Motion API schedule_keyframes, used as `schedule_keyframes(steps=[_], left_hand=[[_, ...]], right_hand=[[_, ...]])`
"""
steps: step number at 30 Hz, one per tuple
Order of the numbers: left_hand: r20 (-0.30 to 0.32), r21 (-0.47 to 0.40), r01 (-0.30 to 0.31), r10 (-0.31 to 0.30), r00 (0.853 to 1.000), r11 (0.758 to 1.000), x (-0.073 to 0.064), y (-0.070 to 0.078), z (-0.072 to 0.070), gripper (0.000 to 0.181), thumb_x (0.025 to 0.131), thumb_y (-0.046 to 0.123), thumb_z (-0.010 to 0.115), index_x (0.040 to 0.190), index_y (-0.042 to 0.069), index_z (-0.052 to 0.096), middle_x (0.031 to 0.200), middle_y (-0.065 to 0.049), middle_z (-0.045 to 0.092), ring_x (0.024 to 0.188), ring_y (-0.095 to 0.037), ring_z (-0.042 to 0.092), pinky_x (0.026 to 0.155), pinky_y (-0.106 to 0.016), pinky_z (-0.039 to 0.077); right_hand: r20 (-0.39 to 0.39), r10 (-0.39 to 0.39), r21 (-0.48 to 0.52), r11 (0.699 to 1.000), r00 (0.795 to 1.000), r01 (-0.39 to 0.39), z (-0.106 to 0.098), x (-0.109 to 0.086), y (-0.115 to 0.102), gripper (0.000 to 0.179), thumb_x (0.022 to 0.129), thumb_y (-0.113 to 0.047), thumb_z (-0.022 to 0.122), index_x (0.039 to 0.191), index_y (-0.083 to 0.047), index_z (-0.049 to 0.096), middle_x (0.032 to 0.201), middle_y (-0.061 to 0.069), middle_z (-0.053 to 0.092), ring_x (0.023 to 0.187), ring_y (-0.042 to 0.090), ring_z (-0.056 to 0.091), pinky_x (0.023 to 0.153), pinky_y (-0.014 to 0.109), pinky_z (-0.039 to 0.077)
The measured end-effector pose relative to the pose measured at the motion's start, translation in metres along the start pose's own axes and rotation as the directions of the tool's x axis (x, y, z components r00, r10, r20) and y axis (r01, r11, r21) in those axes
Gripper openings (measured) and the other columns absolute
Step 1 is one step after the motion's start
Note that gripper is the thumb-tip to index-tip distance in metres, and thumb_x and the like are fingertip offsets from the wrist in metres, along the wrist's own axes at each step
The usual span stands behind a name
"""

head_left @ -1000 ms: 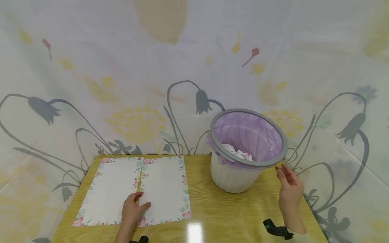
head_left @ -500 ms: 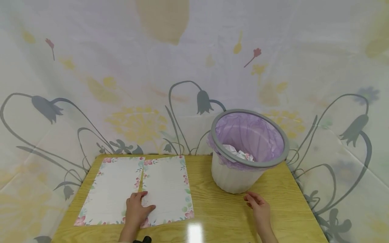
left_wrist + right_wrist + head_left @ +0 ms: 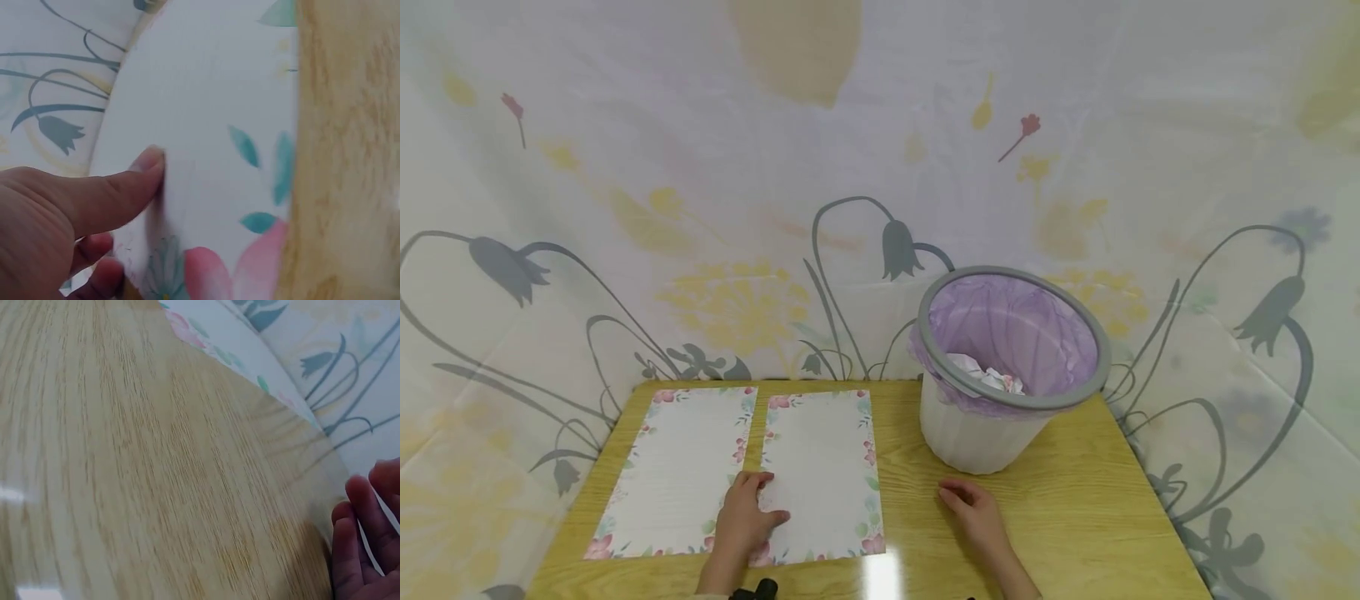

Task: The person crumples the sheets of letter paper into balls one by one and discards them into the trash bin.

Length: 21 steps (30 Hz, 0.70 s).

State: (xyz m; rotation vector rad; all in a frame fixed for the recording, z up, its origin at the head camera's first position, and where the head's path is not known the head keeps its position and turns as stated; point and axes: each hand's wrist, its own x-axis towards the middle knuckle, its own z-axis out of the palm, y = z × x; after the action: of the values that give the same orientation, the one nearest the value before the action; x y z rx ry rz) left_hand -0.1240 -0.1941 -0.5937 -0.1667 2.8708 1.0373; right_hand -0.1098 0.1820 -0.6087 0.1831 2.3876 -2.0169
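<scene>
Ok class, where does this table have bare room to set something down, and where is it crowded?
The widest bare patch of table is bordered by the bin, the right hand and the table's right edge. A narrower strip separates the bin from the right sheet. The left side is crowded: both sheets, with the left hand touching the right one.

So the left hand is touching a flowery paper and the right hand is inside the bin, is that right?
Not quite: the right hand is outside the bin, in front of it, as the head view shows. The left hand is touching a flowery paper.
</scene>
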Motion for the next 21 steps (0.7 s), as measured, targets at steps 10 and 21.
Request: schedule_keyframes(steps=[10,21], left_hand=[[0.176,-0.059,-0.177,0.184,0.967,0.983,-0.001,0.004,0.002,0.062,0.064,0.01,0.094,0.119,0.009,0.064,0.11,-0.004,0.05,0.095,-0.022,0.052,0.076,-0.039,0.049],[0.168,-0.002,-0.217,0.214,0.962,0.976,-0.006,0.013,-0.003,0.067,0.062,0.016,0.095,0.122,0.009,0.065,0.12,-0.011,0.048,0.112,-0.036,0.048,0.093,-0.053,0.047]], right_hand=[[0.006,-0.116,0.023,0.993,0.993,0.116,0.015,0.007,0.01,0.024,0.091,0.001,0.069,0.113,0.01,0.067,0.108,0.023,0.069,0.094,0.014,0.065,0.082,0.021,0.052],[0.108,-0.22,-0.209,0.948,0.969,0.239,0.037,0.021,-0.005,0.04,0.085,-0.001,0.072,0.125,-0.004,0.067,0.129,0.014,0.063,0.125,0.036,0.054,0.104,0.047,0.044]])
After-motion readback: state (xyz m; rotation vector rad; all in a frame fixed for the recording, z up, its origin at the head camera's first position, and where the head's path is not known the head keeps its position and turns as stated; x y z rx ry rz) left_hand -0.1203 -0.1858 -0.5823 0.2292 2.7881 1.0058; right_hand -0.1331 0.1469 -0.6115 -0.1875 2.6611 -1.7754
